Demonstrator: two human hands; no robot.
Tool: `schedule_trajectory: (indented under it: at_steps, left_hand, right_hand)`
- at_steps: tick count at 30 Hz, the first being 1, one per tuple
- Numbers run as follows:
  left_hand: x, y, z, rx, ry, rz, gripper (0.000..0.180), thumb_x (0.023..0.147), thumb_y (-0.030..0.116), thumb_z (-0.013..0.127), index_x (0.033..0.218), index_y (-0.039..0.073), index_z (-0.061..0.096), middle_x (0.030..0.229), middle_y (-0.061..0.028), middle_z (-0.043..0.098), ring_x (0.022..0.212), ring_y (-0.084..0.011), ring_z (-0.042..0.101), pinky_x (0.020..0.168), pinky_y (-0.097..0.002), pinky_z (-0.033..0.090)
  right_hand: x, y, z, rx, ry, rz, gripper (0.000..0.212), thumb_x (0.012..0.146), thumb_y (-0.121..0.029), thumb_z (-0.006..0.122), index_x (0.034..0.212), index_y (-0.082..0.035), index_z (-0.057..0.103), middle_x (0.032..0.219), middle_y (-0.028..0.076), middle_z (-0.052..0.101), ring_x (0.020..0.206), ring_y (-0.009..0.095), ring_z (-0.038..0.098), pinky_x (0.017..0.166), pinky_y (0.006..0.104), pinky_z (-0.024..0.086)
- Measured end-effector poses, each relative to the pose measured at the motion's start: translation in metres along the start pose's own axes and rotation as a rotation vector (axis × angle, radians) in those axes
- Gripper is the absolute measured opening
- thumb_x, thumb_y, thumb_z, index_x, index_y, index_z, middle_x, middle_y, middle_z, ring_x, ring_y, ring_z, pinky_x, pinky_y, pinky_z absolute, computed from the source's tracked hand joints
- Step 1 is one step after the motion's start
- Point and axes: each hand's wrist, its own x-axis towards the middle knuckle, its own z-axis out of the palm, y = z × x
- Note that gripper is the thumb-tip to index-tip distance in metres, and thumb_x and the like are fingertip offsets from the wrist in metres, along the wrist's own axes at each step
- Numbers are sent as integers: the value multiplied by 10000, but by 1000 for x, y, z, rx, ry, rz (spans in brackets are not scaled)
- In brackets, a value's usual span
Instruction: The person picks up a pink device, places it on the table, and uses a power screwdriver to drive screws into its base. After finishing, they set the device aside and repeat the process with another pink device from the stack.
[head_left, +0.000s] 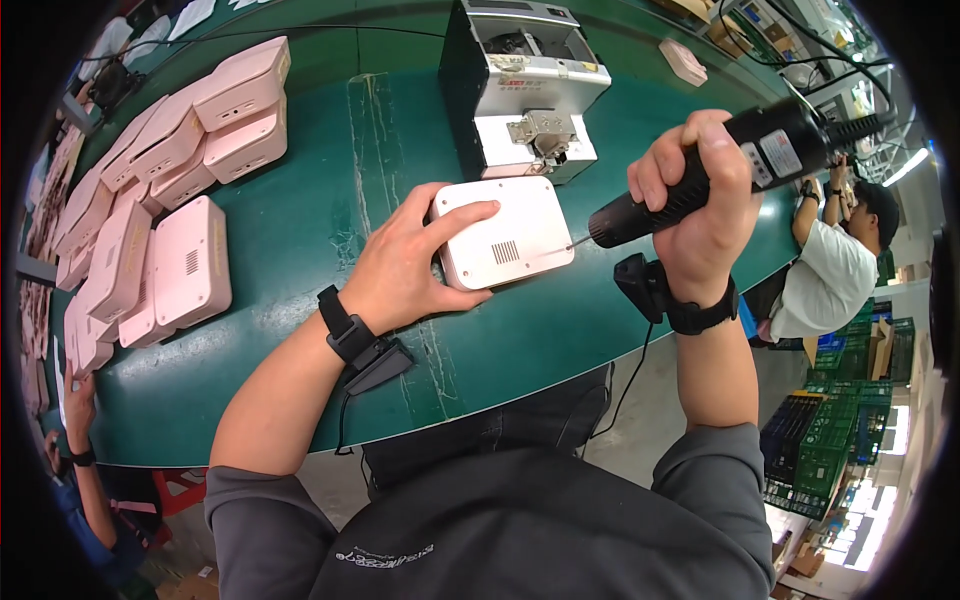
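Housing [515, 228], white and box-shaped with rounded corners, lies on the table [320, 240], slotted face and corner recesses up. The thin bit [581, 241] of a black electric screwdriver [780, 145] reaches the recess at its near right corner; whether it sits in a screw head is too small to tell.

Left grip [400, 255]: clasps the housing, index finger across the upper face, thumb along the near edge. Right grip [708, 195]: wrapped around the screwdriver, whose body slopes up and to the right from the bit.

Step in hand, as judged: screw work at the near right corner. Driving or removal cannot be distinguished. The next move calls for the bit to be aligned squarely with the recess and pressed along its axis, with the left grip steadying the housing against rotation.

Just beyond the housing stands a black-and-metal bench device [535, 90]. To the left, similar pale housings [190, 260] are stacked in overlapping rows. A small pale part [683, 62] lies at the far right. Beyond the table on the right are a co-worker in a light shirt [820, 275] and green crates [825, 440]; another person's hand [80, 405] touches the near left stack.
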Motion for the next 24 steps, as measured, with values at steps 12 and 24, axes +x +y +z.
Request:
schedule_trajectory:
  at_steps: [12,24]
  left_hand:
    - [-2,-1,0,23,22,21,831,605,272,905,1363,263,565,1301,-160,482,1130,-366,583,959,-441,515]
    - [-4,1,-2,0,3,-14,834,608,278,902,1368,263,559,1294,-164,482,1147,-368,573,970,-439,511]
  right_hand:
    - [41,-10,13,44,28,-96,240,960,-260,576,925,-24,555,669,64,516,507,167,480,539,347,439]
    - [57,-10,26,25,0,-32,281,968,-310,559,959,-29,550,689,46,509,537,160,486,589,338,440]
